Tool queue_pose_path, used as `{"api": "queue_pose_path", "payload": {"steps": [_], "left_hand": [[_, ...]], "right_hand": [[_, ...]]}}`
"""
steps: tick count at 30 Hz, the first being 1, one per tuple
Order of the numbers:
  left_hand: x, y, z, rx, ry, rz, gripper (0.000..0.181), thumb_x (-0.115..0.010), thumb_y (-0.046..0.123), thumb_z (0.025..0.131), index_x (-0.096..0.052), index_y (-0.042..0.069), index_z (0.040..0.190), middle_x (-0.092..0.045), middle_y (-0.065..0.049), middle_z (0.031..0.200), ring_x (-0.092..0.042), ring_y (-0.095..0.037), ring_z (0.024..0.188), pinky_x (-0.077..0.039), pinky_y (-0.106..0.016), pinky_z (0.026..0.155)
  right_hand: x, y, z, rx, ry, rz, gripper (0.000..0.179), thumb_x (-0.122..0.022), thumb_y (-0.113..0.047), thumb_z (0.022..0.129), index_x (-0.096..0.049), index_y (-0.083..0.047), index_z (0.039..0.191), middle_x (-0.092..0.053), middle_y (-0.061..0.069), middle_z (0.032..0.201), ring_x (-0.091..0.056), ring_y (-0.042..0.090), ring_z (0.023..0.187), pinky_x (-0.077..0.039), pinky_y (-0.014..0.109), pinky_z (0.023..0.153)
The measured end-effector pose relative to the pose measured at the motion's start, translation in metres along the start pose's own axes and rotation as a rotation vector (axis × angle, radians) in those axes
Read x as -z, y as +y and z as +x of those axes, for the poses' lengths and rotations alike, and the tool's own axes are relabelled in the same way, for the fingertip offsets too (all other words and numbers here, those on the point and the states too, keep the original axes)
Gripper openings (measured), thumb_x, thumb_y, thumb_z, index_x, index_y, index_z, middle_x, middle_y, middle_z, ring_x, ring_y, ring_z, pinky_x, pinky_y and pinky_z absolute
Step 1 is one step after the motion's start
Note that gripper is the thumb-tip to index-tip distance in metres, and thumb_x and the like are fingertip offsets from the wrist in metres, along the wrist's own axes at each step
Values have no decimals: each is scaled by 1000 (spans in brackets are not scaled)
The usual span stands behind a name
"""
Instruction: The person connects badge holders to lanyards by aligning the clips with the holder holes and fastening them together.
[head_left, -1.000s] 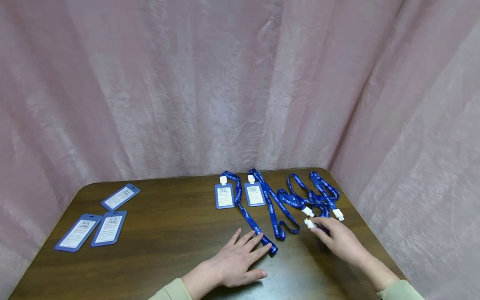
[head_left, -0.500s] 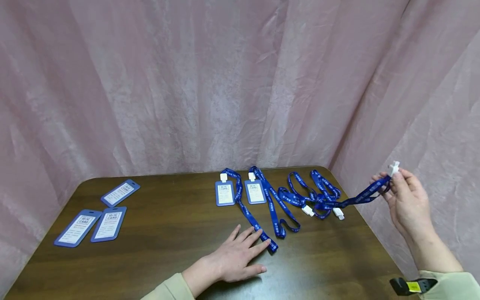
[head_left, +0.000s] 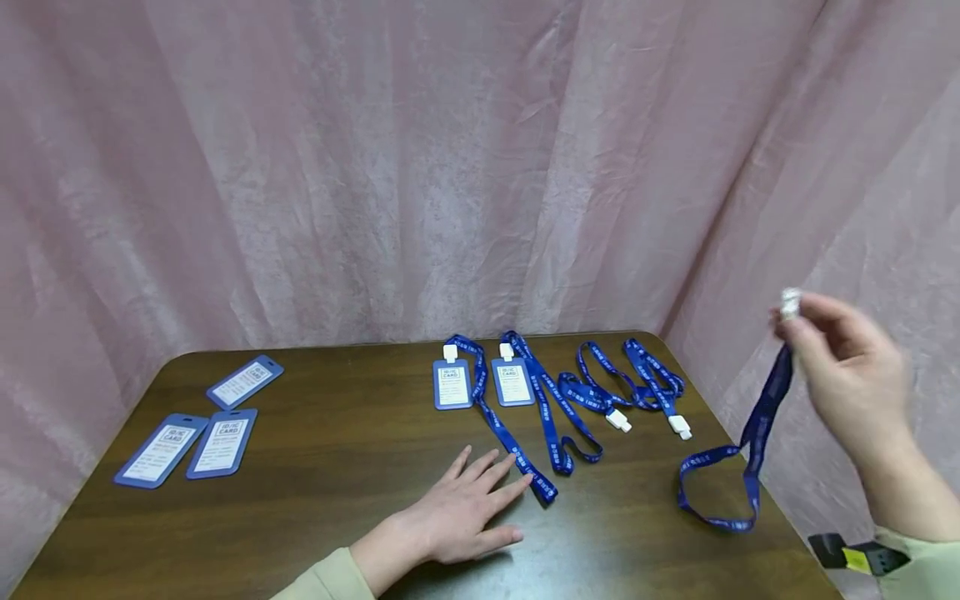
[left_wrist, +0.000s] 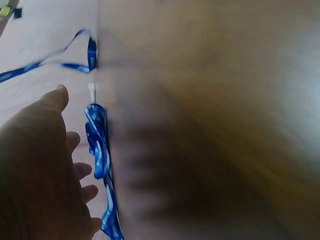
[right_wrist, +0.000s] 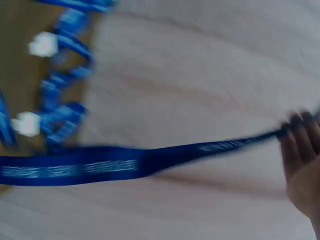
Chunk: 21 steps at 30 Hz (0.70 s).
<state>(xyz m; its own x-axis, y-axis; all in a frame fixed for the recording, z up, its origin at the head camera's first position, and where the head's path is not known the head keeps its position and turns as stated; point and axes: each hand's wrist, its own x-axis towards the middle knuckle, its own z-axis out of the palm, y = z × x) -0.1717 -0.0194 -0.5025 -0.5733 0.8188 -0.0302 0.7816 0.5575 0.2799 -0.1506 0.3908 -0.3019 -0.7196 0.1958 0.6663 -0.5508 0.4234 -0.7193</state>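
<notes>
My right hand (head_left: 855, 375) pinches the white clip (head_left: 790, 303) of a blue lanyard (head_left: 763, 425), raised over the table's right side. The strap hangs down in a loop whose lower end is near the tabletop; in the right wrist view the strap (right_wrist: 115, 165) stretches away from the fingers. My left hand (head_left: 457, 512) lies with fingers spread, its fingertips at the strap of a lanyard (head_left: 510, 437) joined to a blue card holder (head_left: 452, 385). Beside that, another card holder (head_left: 513, 382) is clipped to its own lanyard (head_left: 547, 408).
Two loose lanyards, one with a white clip (head_left: 618, 420) and one with another clip (head_left: 680, 427), lie at the back right. Three card holders without straps, one of them a tilted holder (head_left: 245, 382), lie at the left. A pink curtain (head_left: 420, 167) hangs behind the brown table (head_left: 337, 450).
My right hand has lifted a lanyard by its clip, up and to the right; its strap has come away from the pile and now hangs. The left hand has barely moved.
</notes>
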Motion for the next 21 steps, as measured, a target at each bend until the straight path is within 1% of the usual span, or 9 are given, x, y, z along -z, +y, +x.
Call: {"api": "queue_pose_path", "payload": {"steps": [2,4,5,6,9,11,14,17,21], "left_hand": [[0,-7,-9,21,5,12,70,-35,65,104,-25,31,164,-23,-9,168,-19,-35,154,-10,-65,120],[0,-15,-19,53,2,18,70,-35,66,104,-27,30,164,-23,-8,168,-18,-35,154,-10,-66,120],[0,-19,-24,68,3,26,70,-35,66,104,-28,30,164,-24,-8,168,-18,-35,154,-10,-66,119],[1,-23,-29,85,4,33,71,-35,66,104,-29,30,163,-24,-9,168,-18,-35,154,-10,-66,119],[5,-36,-42,137,6,40,71,-36,66,104,-29,29,164,-23,-9,169,-18,-35,154,-9,-66,120],[7,-45,-50,167,21,50,70,-37,65,104,-30,28,163,-24,-10,168,-19,-36,154,-10,-65,120],[11,-60,-65,220,59,62,69,-41,62,104,-33,25,163,-26,-12,167,-21,-38,153,-10,-66,120],[13,-77,-83,283,97,71,69,-43,60,104,-35,23,162,-28,-13,166,-23,-39,152,-11,-67,119],[15,-98,-108,372,121,83,70,-44,61,104,-36,23,161,-29,-14,166,-24,-40,152,-11,-68,118]], "right_hand": [[-21,10,-30,44,-268,-241,31,-70,7,93,-70,2,123,-74,-5,107,-68,7,88,-55,18,77],[-48,22,-65,125,-508,-432,32,-75,-2,91,-73,-11,121,-71,-12,110,-67,4,91,-57,23,76],[-62,27,-83,149,-603,-482,32,-77,-8,91,-73,-18,121,-70,-14,110,-66,4,92,-58,26,76],[-75,34,-101,186,-686,-496,30,-78,-13,91,-73,-22,120,-71,-14,110,-67,4,95,-58,29,78],[-111,48,-146,235,-859,-504,21,-75,-27,95,-74,-26,117,-68,-18,110,-66,4,97,-59,32,79],[-129,54,-165,253,-940,-490,19,-72,-32,97,-74,-27,116,-65,-19,110,-64,3,98,-58,31,78],[-151,58,-178,316,-1004,-476,20,-74,-33,96,-75,-25,114,-62,-17,108,-59,3,96,-55,27,75],[-168,61,-182,378,-1016,-508,22,-77,-30,93,-76,-21,113,-60,-15,102,-55,4,91,-52,26,72],[-187,61,-181,381,-990,-561,27,-78,-30,92,-76,-17,116,-62,-12,101,-56,7,90,-52,28,72]]}}
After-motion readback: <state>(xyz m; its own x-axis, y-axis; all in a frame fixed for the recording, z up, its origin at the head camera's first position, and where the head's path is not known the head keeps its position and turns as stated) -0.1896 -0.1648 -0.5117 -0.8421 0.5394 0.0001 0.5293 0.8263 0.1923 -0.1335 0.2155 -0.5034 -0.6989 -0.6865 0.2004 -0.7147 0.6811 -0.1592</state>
